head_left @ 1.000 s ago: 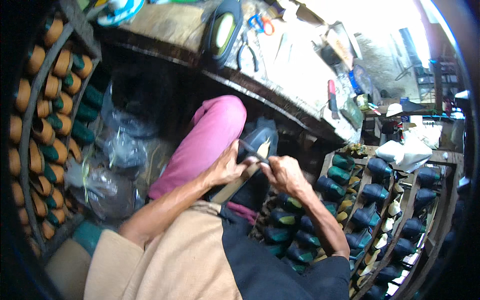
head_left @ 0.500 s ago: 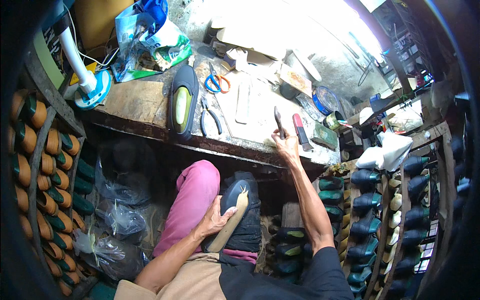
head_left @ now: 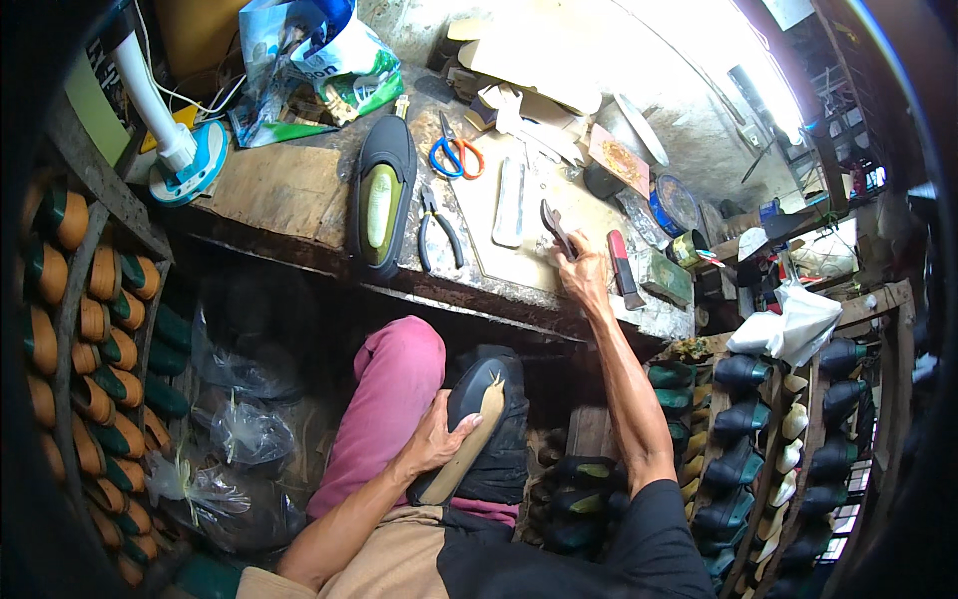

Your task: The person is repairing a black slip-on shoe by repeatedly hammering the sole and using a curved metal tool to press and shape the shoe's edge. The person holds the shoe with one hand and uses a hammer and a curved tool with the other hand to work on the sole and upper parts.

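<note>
My left hand (head_left: 435, 437) is wrapped round a dark shoe upper (head_left: 469, 384) resting sole up on my dark-covered thigh. A tan insole (head_left: 465, 447) lies along its underside, with pleated folds of the upper showing near the toe. At the bench's front edge my right hand (head_left: 583, 272) grips a dark metal hand tool (head_left: 555, 226) with a curved end; its exact kind is unclear. Just right of that hand lies a red-handled blade (head_left: 625, 268). Black-handled pliers (head_left: 439, 232) and scissors (head_left: 457, 158) with blue and orange handles lie further left.
Another dark shoe (head_left: 385, 190) with a green last stands on the bench. Nearby are a green block (head_left: 666, 277), an open tin (head_left: 689, 247) and a white lamp stand (head_left: 170, 140). Shoe racks flank me, with brown shoes (head_left: 92, 394) left and dark shoes (head_left: 736, 439) right.
The tool in my right hand has turned so its curved end shows. The bench has shifted slightly right and down in view. My left hand keeps its hold on the shoe upper.
</note>
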Demonstrator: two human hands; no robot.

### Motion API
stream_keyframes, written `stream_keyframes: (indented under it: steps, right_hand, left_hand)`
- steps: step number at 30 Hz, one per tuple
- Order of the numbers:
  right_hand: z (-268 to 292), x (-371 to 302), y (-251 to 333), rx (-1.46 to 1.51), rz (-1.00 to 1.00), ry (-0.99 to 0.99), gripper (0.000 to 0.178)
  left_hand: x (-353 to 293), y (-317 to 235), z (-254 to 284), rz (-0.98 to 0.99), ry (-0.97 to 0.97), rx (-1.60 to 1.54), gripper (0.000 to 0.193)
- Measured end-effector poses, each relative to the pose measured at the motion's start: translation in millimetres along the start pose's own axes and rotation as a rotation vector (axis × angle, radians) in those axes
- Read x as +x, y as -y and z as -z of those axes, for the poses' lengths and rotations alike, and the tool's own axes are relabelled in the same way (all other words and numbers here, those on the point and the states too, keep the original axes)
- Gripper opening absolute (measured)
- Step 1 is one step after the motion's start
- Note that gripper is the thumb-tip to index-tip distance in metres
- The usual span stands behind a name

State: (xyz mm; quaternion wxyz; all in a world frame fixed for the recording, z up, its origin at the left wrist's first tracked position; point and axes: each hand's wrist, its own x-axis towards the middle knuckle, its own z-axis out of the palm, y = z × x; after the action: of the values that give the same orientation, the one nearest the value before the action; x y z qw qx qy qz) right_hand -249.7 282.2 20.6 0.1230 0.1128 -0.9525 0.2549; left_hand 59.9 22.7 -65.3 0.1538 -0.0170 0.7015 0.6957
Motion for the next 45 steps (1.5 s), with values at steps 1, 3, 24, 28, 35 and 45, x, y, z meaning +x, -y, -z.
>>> stream_keyframes:
  steps: [1,3,24,28,35,45]
  right_hand:
    - [-1,-1,2,0.0,0.04,0.027,0.021]
    - [-4,-5,5,0.016,0.129,0.068,0.02]
    - [42,-173,114,0.517,-0.183,0.271,0.01]
    - [37,-254,145,0.899,-0.664,0.379,0.012]
    - [25,-277,146,0.793,-0.642,0.36,0.013]
    - [24,-275,146,0.779,-0.628,0.398,0.011]
  left_hand:
    - [0,-1,0,-0.004,0.007,0.008,0.066]
    - [1,-3,-1,-0.033,0.004,0.018,0.066]
    - [-11,-24,-14,-0.032,0.009,0.113,0.066]
    - [-13,-22,-16,-0.008,0.029,0.136,0.064]
    - [-22,-15,-23,-0.027,0.033,0.134,0.057]
    - [-22,-14,-20,-0.045,0.037,0.101,0.065]
